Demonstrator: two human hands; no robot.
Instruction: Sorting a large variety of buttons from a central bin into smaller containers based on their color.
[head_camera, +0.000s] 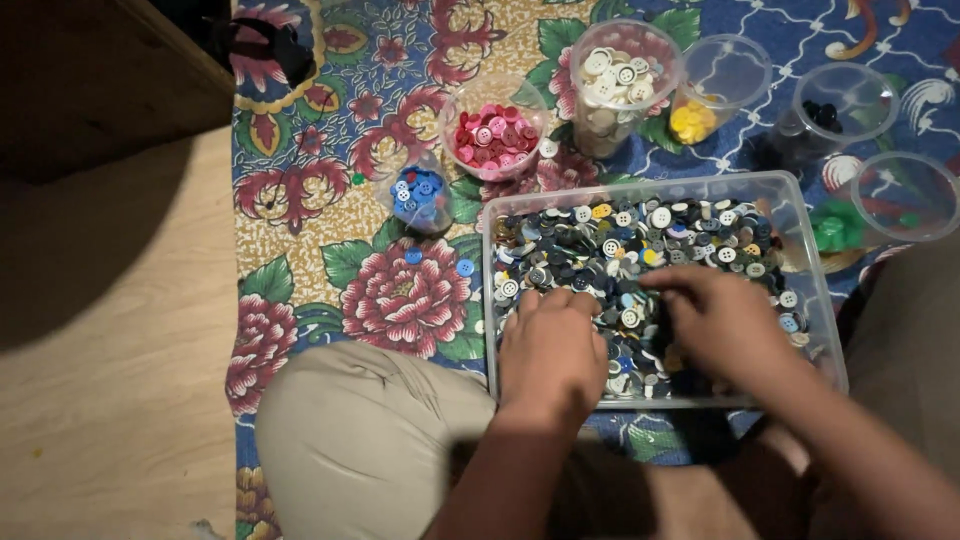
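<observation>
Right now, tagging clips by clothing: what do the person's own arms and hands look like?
Both forearms are bare, with no sleeves in view. The left hand and right hand wear no gloves, and no rings, watch or bracelet can be seen, though the picture is slightly blurred. Light khaki trousers cover the knee.

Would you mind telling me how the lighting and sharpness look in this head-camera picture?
Head view: dim, warm light; deep shadow fills the upper left corner; the left hand and right hand look slightly soft over the bin of buttons; faint glare on the clear cups' rims.
</observation>
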